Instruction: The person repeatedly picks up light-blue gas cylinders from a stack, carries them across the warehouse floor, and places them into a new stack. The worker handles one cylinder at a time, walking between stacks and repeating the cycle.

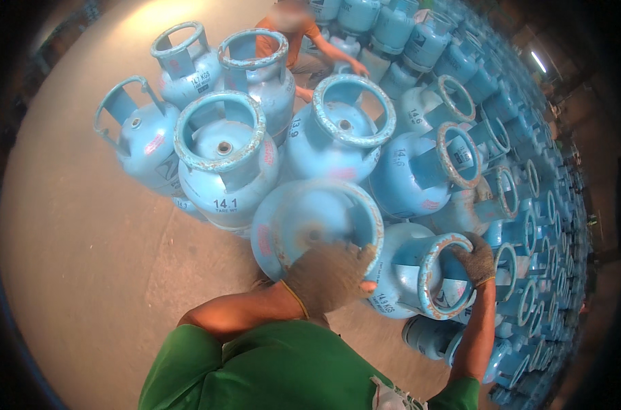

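Observation:
My left hand (329,277), in a brown work glove with a fingertip bare, is closed on the near rim of a light-blue gas cylinder's collar. That gas cylinder (264,236) is slightly blurred and stands close in front of me. To the right, my gloved right hand (477,261) grips the rusty ring of a second gas cylinder (396,260), which leans with its collar toward the right. Part of each hand's grip is hidden by the glove and the collars.
Several more blue cylinders (221,184) stand upright just beyond and to the left. Stacked cylinders (529,225) fill the right side, many lying tilted. Across from me a person in an orange shirt (293,48) reaches toward a cylinder. Bare concrete floor (78,273) lies to the left.

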{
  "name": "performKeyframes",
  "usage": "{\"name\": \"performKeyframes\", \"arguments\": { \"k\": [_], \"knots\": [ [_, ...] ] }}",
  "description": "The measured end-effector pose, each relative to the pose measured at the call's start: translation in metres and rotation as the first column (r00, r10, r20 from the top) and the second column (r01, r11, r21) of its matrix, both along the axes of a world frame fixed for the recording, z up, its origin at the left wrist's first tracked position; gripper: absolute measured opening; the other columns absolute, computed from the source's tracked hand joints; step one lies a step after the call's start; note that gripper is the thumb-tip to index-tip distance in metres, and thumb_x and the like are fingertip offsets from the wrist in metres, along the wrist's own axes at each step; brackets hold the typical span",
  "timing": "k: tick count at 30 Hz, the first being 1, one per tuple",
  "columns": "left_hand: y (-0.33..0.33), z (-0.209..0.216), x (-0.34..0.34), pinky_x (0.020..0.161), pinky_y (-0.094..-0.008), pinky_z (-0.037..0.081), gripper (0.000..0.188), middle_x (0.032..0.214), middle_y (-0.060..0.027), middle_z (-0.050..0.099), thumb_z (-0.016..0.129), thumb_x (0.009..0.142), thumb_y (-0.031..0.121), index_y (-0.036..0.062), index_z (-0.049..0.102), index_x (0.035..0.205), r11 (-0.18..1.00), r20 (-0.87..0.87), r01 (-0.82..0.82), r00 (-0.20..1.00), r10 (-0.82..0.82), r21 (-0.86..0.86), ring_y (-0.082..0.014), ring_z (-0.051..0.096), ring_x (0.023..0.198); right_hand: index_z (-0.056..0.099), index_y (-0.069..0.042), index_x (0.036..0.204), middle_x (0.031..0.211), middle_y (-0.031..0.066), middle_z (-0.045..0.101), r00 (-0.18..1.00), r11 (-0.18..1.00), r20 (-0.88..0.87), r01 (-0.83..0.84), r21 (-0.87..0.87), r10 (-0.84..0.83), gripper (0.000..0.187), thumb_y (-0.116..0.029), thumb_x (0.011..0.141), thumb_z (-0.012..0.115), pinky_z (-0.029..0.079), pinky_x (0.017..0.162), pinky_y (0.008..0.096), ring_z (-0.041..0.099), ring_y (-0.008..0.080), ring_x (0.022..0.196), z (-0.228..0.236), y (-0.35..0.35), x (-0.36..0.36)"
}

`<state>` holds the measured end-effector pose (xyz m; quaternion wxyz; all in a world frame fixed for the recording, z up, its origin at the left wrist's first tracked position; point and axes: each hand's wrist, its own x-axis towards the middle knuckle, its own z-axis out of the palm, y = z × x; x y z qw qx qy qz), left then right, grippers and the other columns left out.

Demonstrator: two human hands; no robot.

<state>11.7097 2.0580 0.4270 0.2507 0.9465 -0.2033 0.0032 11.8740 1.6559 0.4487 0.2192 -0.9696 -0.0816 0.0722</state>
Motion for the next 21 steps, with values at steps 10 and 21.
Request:
{"name": "performKeyframes", "arguments": {
  "k": [10, 21],
  "knots": [
    [0.009, -0.011, -0.001, 0.076, -0.041, 0.058, 0.067, 0.102, -0.0129, 0.07, 0.066, 0.101, 0.052, -0.0005, 0.06, 0.142, 0.971, 0.086, 0.236, 0.969, -0.232, -0.042, -0.0277, 0.07, 0.095, 0.068, 0.007, 0.141, 0.128, 0.0259, 0.078, 0.973, 0.98, 0.171, 0.172, -0.1, -0.153, 0.089, -0.042, 0.074, 0.101, 0.059, 0.103, 0.0435, 0.077, 0.0349, 0.12, -0.015, -0.009, -0.002],
    [-0.01, 0.002, -0.005, 0.076, -0.0467, 0.059, 0.062, 0.107, -0.019, 0.073, 0.072, 0.099, 0.047, 0.0002, 0.063, 0.139, 0.981, 0.067, 0.158, 0.984, -0.166, 0.108, -0.0344, 0.075, 0.094, 0.066, -0.003, 0.147, 0.153, 0.0231, 0.063, 0.843, 0.857, 0.51, 0.382, -0.346, -0.17, 0.07, -0.038, 0.09, 0.087, 0.046, 0.12, 0.0514, 0.06, 0.042, 0.141, -0.021, 0.071, -0.119]
  ]
}}
